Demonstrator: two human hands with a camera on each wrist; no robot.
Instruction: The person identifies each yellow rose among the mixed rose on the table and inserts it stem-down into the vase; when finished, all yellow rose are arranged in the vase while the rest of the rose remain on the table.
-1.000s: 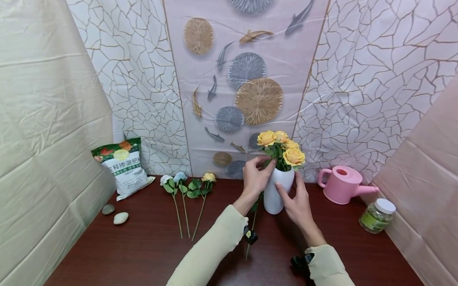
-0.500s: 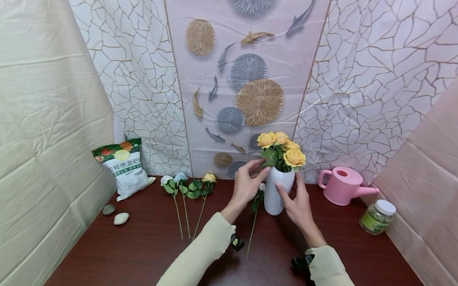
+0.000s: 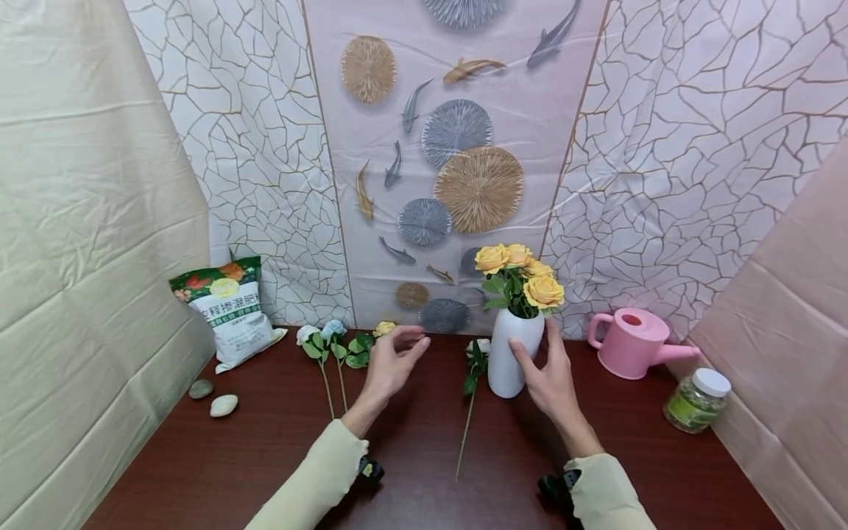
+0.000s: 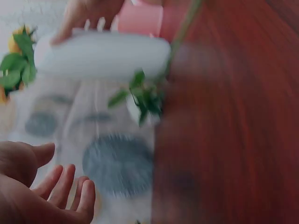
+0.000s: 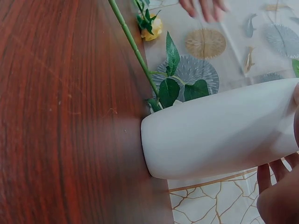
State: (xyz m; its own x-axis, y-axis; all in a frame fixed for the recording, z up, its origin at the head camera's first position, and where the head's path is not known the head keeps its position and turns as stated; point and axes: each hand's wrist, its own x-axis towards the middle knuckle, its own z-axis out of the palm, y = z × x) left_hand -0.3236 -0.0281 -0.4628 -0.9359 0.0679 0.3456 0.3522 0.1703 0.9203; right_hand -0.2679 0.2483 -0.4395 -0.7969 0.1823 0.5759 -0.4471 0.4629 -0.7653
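Observation:
In the head view a white vase point(image 3: 515, 353) stands upright on the table with several yellow roses point(image 3: 523, 272) in its mouth. My right hand point(image 3: 551, 386) grips the vase from the right, thumb on the front and fingers round the far side. The vase fills much of the right wrist view. My left hand point(image 3: 391, 368) is in the air with loosely bent fingers, holding nothing. It partly covers a loose yellow rose point(image 3: 384, 328), whose stem is hidden. Between the hands a white rose point(image 3: 478, 350) lies left of the vase, its stem pointing towards me.
A white rose point(image 3: 307, 334) and a blue rose point(image 3: 333, 328) lie to the left. Beyond them are two stones point(image 3: 224, 405) and a fertilizer bag point(image 3: 238, 316). A pink watering can point(image 3: 632, 342) and a lidded jar point(image 3: 698, 401) stand at the right. A patterned cloth hangs behind.
My left hand has let go of the leaves at the vase's mouth and moved left and down, towards the loose yellow rose. My right hand keeps its hold on the vase.

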